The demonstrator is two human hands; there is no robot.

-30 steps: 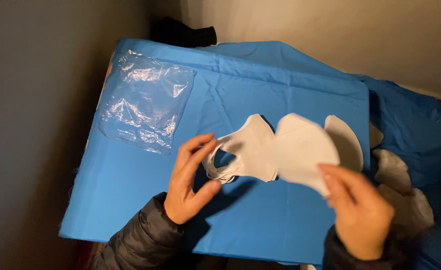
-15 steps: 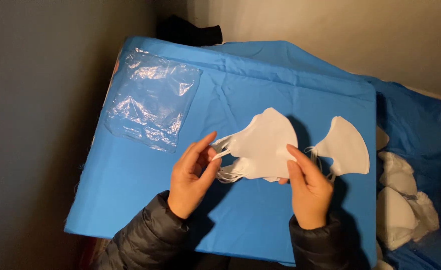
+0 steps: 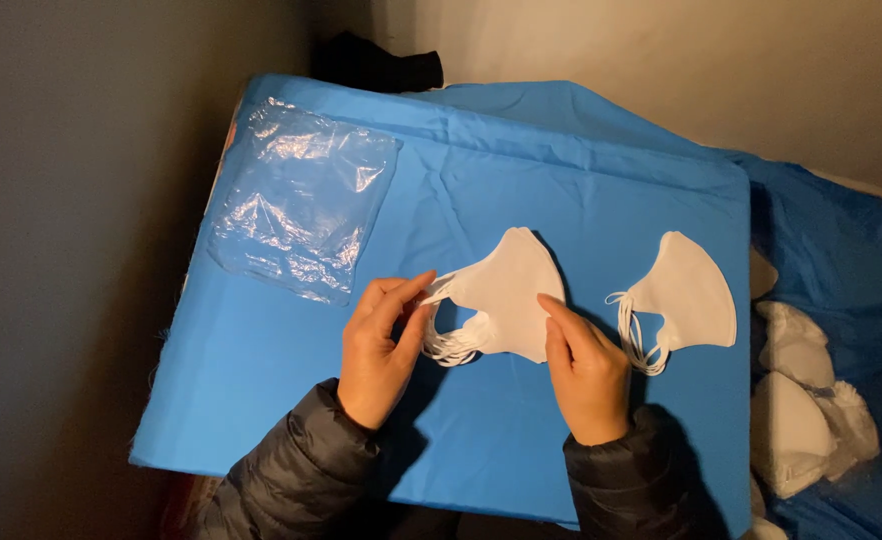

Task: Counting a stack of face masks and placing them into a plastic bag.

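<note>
Head view: folded white face mask (image 3: 506,295) held over blue cloth (image 3: 291,400), left hand (image 3: 381,350) pinching its ear loops (image 3: 451,340), right hand (image 3: 586,370) fingertips gripping its lower edge. Second mask (image 3: 686,295) lying just right; clear plastic bag (image 3: 301,205) up left.

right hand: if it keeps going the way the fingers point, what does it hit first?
The right hand points up and left, fingertips already on the folded white fabric face mask held by both hands. Beyond that, only blue cloth table cover; depth unclear.
</note>
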